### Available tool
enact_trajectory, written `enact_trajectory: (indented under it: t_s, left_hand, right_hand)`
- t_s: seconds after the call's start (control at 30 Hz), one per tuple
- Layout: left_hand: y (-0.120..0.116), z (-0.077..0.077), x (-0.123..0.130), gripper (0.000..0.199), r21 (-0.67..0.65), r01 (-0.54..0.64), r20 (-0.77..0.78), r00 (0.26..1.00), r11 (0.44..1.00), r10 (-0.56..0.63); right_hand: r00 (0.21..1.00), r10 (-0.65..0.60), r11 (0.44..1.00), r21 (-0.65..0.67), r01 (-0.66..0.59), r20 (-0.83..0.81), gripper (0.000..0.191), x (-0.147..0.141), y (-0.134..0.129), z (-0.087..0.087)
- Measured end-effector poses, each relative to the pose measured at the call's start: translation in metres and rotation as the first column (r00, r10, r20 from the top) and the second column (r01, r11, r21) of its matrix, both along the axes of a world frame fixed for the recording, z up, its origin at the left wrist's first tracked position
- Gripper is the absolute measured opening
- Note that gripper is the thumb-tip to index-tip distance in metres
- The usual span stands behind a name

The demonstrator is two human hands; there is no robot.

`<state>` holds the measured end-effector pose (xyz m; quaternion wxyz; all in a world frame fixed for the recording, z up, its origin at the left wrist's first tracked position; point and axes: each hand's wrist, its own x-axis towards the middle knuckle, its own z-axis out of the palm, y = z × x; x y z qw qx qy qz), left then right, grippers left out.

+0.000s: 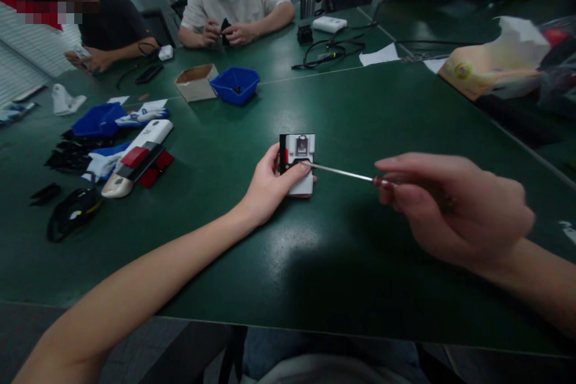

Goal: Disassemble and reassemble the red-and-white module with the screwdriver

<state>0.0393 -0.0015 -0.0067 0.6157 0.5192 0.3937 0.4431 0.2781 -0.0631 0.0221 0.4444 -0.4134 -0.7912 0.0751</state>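
In the middle of the green table, my left hand [272, 183] is closed around a small white device with black and red parts [302, 145]. Its thumb lies across the device's face, and a dark recess shows near the top. From the right, my right hand [459, 204] grips a screwdriver [344, 173] by its dark red handle. The thin metal shaft points left, and its tip meets the device beside my left thumb. Whether the tip sits in a screw is too small to tell.
A blue bin [236, 84] and an open cardboard box [197, 83] stand beyond my hands. Left lie a white-and-red device [139, 156], gloves and black cables [74, 213]. Far right is a plastic package [490, 66]. Several people work around the table.
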Motion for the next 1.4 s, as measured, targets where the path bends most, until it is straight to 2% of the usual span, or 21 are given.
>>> enact_trajectory:
  t_s: [0.1,0.17,0.3,0.43,0.5,0.53,0.57,0.63,0.67,0.73,0.8,0.93,1.03,1.2,1.4]
  left_hand:
    - [0.001,0.005,-0.003,0.056,-0.13,0.023,0.071,0.997,0.991,-0.014]
    - [0.003,0.006,-0.007,0.057,-0.116,0.028,0.055,0.998,0.993,-0.021]
    - [0.02,0.008,-0.024,0.056,0.099,-0.01,-0.167,0.986,0.995,0.027]
    - [0.052,0.023,-0.057,0.057,0.269,-0.078,-0.355,0.918,0.96,0.174]
    - [0.068,0.036,-0.08,0.058,0.366,-0.105,-0.464,0.841,0.924,0.279]
    - [0.075,0.044,-0.093,0.059,0.461,-0.105,-0.535,0.76,0.881,0.37]
    - [0.081,0.051,-0.105,0.062,0.567,-0.089,-0.601,0.635,0.819,0.485]
    - [0.09,0.064,-0.128,0.073,0.691,0.009,-0.688,0.315,0.723,0.654]
    - [0.093,0.07,-0.138,0.074,0.704,0.071,-0.707,0.165,0.707,0.687]
    - [0.099,0.076,-0.153,0.072,0.626,0.155,-0.762,-0.084,0.764,0.642]
    - [0.105,0.078,-0.161,0.07,0.547,0.173,-0.8,-0.179,0.819,0.573]
    - [0.121,0.074,-0.164,0.065,0.448,0.149,-0.845,-0.25,0.882,0.472]
    - [0.134,0.07,-0.164,0.062,0.425,0.122,-0.856,-0.268,0.897,0.442]
    - [0.143,0.067,-0.162,0.069,0.42,0.133,-0.868,-0.228,0.898,0.441]
    - [0.126,0.066,-0.154,0.074,0.404,0.166,-0.883,-0.187,0.9,0.431]
  right_hand:
    - [0.979,-0.011,0.996,-0.088,-0.006,-0.202,0.024,0.0,0.015,-0.013]
    - [0.945,-0.048,0.97,-0.242,-0.033,-0.323,0.018,-0.002,0.026,-0.021]
    - [0.901,-0.129,0.889,-0.451,-0.079,-0.413,0.021,-0.005,0.039,-0.029]
    - [0.911,-0.114,0.869,-0.484,-0.101,-0.395,0.026,-0.004,0.039,-0.031]
    - [0.919,-0.108,0.865,-0.492,-0.102,-0.38,0.026,-0.005,0.037,-0.031]
    - [0.922,-0.103,0.858,-0.502,-0.108,-0.374,0.026,-0.006,0.037,-0.031]
    - [0.926,-0.094,0.849,-0.515,-0.117,-0.366,0.026,-0.008,0.037,-0.032]
    - [0.935,-0.06,0.826,-0.543,-0.15,-0.35,0.027,-0.009,0.038,-0.033]
    - [0.939,-0.039,0.814,-0.556,-0.169,-0.343,0.027,-0.01,0.039,-0.033]
    - [0.942,-0.009,0.794,-0.575,-0.197,-0.336,0.028,-0.011,0.042,-0.033]
    - [0.942,-0.003,0.784,-0.586,-0.206,-0.335,0.028,-0.011,0.044,-0.033]
    - [0.943,0.009,0.79,-0.575,-0.211,-0.334,0.028,-0.01,0.045,-0.032]
    - [0.939,0.035,0.792,-0.564,-0.235,-0.341,0.027,-0.009,0.044,-0.033]
    - [0.928,0.047,0.781,-0.566,-0.264,-0.369,0.026,-0.007,0.043,-0.033]
    - [0.924,0.064,0.786,-0.552,-0.279,-0.377,0.024,-0.006,0.042,-0.031]
